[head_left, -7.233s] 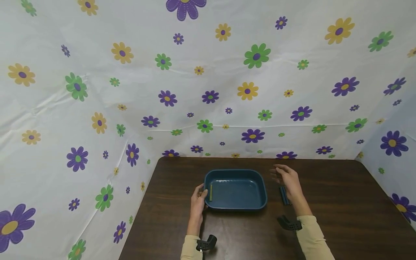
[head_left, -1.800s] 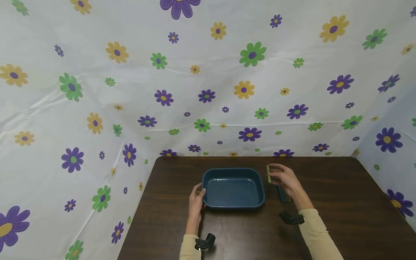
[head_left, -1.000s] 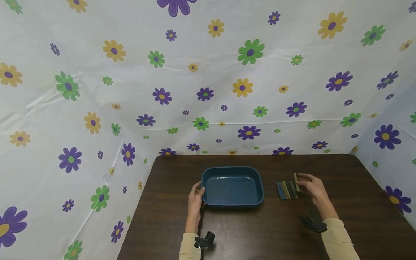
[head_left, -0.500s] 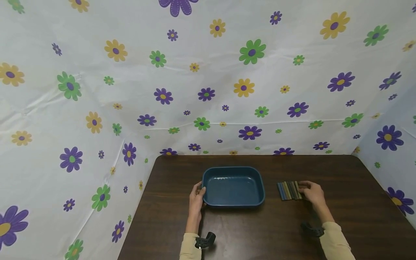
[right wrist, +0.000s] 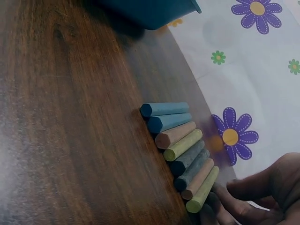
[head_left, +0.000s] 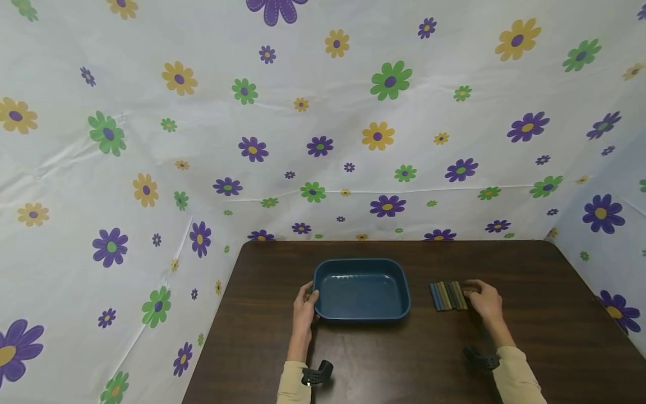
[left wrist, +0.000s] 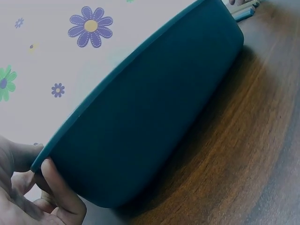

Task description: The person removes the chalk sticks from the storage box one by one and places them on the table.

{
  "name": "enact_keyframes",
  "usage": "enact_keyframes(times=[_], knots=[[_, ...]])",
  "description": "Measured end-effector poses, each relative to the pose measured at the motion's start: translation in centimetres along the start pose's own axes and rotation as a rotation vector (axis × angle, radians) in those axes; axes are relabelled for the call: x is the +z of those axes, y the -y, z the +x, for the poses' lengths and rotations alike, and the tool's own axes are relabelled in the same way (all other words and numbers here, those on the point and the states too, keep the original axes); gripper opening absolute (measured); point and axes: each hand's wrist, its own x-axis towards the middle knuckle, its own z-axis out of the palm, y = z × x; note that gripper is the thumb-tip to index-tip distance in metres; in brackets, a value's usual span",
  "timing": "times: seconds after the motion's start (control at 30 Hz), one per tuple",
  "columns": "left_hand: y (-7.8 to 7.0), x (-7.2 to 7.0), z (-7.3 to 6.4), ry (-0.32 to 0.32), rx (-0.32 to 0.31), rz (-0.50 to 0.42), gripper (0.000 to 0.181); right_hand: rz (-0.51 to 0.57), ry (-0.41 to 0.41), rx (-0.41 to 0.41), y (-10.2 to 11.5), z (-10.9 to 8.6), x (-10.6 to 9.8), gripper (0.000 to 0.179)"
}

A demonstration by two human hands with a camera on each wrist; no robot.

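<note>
My left hand grips the left rim of a blue rectangular tray; in the left wrist view, thumb and fingers pinch the rim of this tray. To the right of it, several chalk sticks lie side by side in a row. Up close in the right wrist view they are blue, brownish, grey and yellow-green, with a yellow-green chalk stick at the near end. My right hand is beside that end, fingers loosely bent and nothing held; whether a fingertip touches the stick I cannot tell.
The dark wooden table reaches back to a white flower-print sheet, which also hangs along the left and right sides. A black wrist mount is strapped on the left arm and another wrist mount on the right.
The yellow-green chalk stick, in the tray at first and later in my right hand, now lies at the row's right end, let go. The left hand stays on the tray rim.
</note>
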Motion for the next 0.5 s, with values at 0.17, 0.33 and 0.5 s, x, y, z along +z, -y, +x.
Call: enact_keyframes(times=[0.17,0.33,0.5], knots=[[0.13,-0.14,0.19,-0.013,0.021,0.02,0.038,0.009,-0.043,-0.005,0.15,-0.2,0.46,0.047],[0.08,-0.42,0.43,0.011,0.048,0.061,0.04,0.071,-0.048,0.06,0.33,-0.11,0.21,0.051],[-0.25,-0.64,0.4,-0.006,0.199,0.322,0.044,0.109,-0.092,0.106,0.95,-0.79,-0.28,0.051]])
